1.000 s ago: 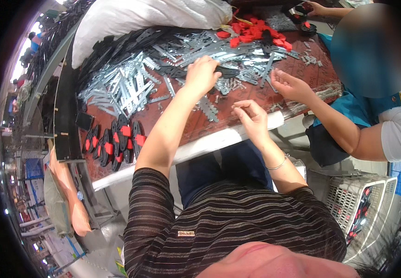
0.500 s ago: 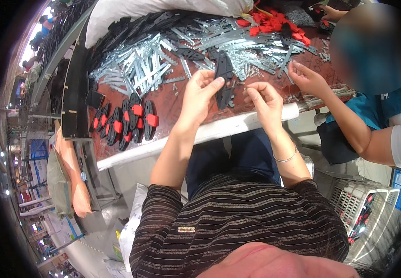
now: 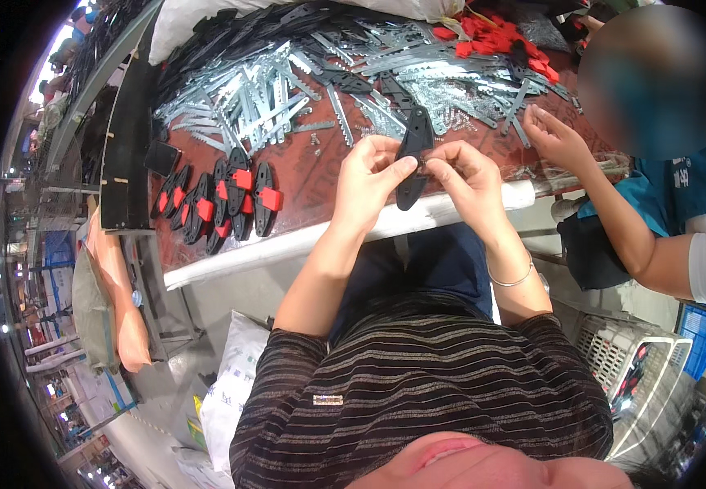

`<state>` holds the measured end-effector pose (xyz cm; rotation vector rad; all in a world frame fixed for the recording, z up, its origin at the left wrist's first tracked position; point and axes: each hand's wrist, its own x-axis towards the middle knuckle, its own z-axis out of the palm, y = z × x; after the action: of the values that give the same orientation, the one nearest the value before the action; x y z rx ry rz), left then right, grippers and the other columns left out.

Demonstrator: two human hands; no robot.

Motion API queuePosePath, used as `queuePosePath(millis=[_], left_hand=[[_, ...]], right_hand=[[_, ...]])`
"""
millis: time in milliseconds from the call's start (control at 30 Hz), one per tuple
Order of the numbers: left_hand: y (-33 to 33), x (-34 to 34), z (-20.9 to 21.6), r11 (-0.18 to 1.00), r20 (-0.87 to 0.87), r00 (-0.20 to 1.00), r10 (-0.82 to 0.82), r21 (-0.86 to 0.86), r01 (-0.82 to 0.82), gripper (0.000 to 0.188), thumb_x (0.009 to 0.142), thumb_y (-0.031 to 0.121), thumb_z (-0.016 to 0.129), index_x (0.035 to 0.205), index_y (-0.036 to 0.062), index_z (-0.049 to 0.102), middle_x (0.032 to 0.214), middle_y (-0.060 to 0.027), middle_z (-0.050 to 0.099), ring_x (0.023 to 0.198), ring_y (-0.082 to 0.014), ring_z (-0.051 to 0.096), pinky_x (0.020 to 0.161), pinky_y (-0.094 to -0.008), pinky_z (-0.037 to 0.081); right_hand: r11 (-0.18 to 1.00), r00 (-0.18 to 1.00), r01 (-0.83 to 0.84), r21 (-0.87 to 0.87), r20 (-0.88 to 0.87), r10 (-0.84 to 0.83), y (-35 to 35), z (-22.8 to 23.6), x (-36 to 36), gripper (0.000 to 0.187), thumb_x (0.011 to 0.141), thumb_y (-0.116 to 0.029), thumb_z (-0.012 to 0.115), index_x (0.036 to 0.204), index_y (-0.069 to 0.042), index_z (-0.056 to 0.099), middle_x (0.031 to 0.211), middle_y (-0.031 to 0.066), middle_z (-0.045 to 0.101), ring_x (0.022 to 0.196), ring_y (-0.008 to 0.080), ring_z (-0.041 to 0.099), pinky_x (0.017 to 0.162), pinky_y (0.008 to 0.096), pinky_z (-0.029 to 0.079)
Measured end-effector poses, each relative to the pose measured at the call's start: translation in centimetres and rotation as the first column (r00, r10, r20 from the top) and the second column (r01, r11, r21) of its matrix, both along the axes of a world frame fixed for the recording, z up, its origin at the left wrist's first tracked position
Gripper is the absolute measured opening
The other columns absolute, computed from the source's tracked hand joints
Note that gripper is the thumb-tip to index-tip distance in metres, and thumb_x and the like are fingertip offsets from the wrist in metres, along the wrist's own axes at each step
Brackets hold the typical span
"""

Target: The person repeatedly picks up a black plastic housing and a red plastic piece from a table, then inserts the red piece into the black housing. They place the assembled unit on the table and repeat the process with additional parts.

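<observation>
My left hand point(image 3: 367, 186) is closed on a long black plastic piece with tapered ends point(image 3: 415, 134), thumb across its middle. It stands nearly upright above the table's front edge. My right hand point(image 3: 471, 186) pinches at the piece's right side, thumb and forefinger together. Whatever sits between those fingertips is too small to make out. To the left on the table lie several black pieces with red blocks point(image 3: 241, 181) in them. Beyond my hands spreads a heap of notched metal strips point(image 3: 267, 110), with small springs point(image 3: 453, 102) scattered to its right.
Loose red plastic parts point(image 3: 500, 49) are piled at the back right. A white sack point(image 3: 206, 28) lies along the back. On the right, a co-worker's hand point(image 3: 557, 138) hovers over the reddish-brown table. A white roll point(image 3: 353, 235) edges the table in front of me.
My right hand has moved left and now meets the black piece at its side. The piece has shifted slightly right and toward me in my left hand.
</observation>
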<state>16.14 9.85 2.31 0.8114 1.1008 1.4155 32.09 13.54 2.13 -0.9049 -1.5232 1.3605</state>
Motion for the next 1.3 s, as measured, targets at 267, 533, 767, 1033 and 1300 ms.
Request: queuePosePath(millis=[267,533,767,1033,1300], left_hand=[[-0.2,0.3,-0.9,1.000,-0.111,0.994,-0.003,-0.031,0.000,0.026,0.081,0.004,0.068,0.100,0.0004,0.052,0.079,-0.0038,0.062,0.066,-0.0063,0.057,0.056,-0.0185,0.045],[-1.0,0.8,-1.8,0.964,-0.005,0.996,0.092,0.252,-0.087,0.025,0.076,-0.005,0.067,0.097,0.0017,0.055,0.102,-0.0034,0.052,0.088,-0.0086,0.051,0.076,-0.0224,0.043],[-2.6,-0.9,-1.8,0.958,0.343,0.909,-0.235,-0.077,0.277,0.025,0.095,0.021,0.049,0.111,0.0022,0.053,0.097,-0.0058,0.060,0.083,-0.0103,0.057,0.071,-0.0245,0.047],[-2.2,-0.3,-2.5,0.968,0.280,0.937,-0.209,-0.078,0.239,0.021,0.089,0.008,0.055,0.109,0.0012,0.055,0.093,-0.0037,0.061,0.079,-0.0129,0.060,0.072,-0.0281,0.052],[-1.9,-1.7,-4.2,0.996,0.551,0.830,-0.085,0.028,0.083,0.027,0.091,0.008,0.054,0.117,0.0038,0.049,0.098,-0.0048,0.057,0.092,-0.0176,0.056,0.083,-0.0355,0.048]], right_hand=[[0.998,0.999,-0.031,-0.059,-0.039,0.029,0.1,-1.8,0.0,0.010,0.085,-0.008,0.064,0.088,-0.001,0.058,0.076,0.0001,0.061,0.067,0.0051,0.054,0.060,0.0210,0.045],[0.995,0.998,-0.045,0.092,0.055,0.040,-1.2,-1.3,-0.6,0.034,0.070,-0.005,0.075,0.098,-0.006,0.056,0.087,0.0041,0.058,0.077,0.0133,0.058,0.065,0.0259,0.050],[0.559,0.908,-0.064,0.827,0.281,-0.311,0.5,-0.1,2.1,0.023,0.060,-0.004,0.064,0.081,-0.010,0.059,0.083,0.0015,0.059,0.075,0.0214,0.059,0.059,0.0318,0.050],[0.535,0.885,-0.097,0.839,0.319,-0.340,1.2,-0.1,2.9,0.027,0.068,-0.004,0.065,0.094,-0.009,0.064,0.097,0.0062,0.062,0.080,0.0236,0.063,0.064,0.0324,0.052],[0.980,0.987,0.075,0.184,0.123,-0.098,1.3,-1.8,4.2,0.027,0.079,0.002,0.063,0.106,-0.001,0.061,0.100,0.0085,0.058,0.078,0.0098,0.059,0.066,0.0234,0.050]])
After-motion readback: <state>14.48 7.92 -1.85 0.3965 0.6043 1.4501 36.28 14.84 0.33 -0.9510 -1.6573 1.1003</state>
